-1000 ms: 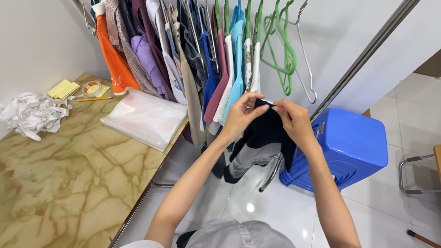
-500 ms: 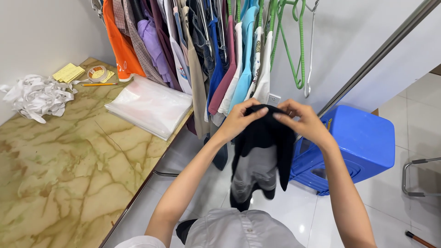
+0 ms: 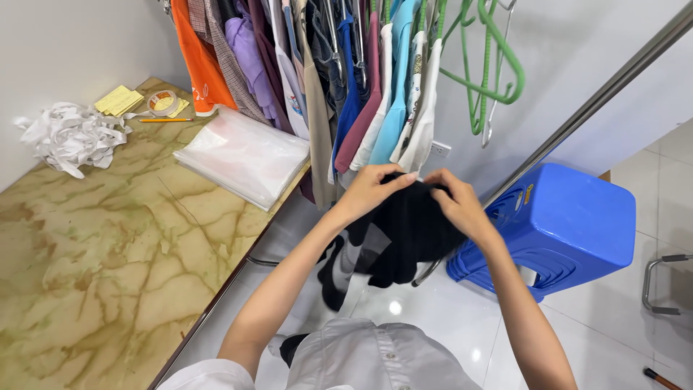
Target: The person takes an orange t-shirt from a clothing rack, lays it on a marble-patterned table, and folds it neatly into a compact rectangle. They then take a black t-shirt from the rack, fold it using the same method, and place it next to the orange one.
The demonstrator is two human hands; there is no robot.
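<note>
Fingers [image 3: 395,180] of the left hand [image 3: 372,191] are curled and pinching the top edge of a black garment [image 3: 411,227], and those of the right hand [image 3: 455,204] are closed on the same edge just beside them, the two hands almost touching. That garment hangs from both grips in front of the person's chest, above the white tiled floor [image 3: 433,318], with a grey and white part [image 3: 361,253] drooping below the left hand.

Just behind the hands a row of hung clothes [image 3: 346,79] in orange, purple, blue, maroon and white crowds a rail, with empty green hangers [image 3: 491,65] at its right end. A slanting metal pole [image 3: 599,94] runs down past the right hand toward a blue plastic stool [image 3: 570,224] on the floor.

To the left stands a marbled yellow-green table [image 3: 94,253]. On it lie a stack of clear plastic bags [image 3: 242,155], a heap of white strips [image 3: 68,137], a roll of tape [image 3: 163,102], yellow note paper [image 3: 119,100] and a pencil [image 3: 164,120], all well apart from the hands.
</note>
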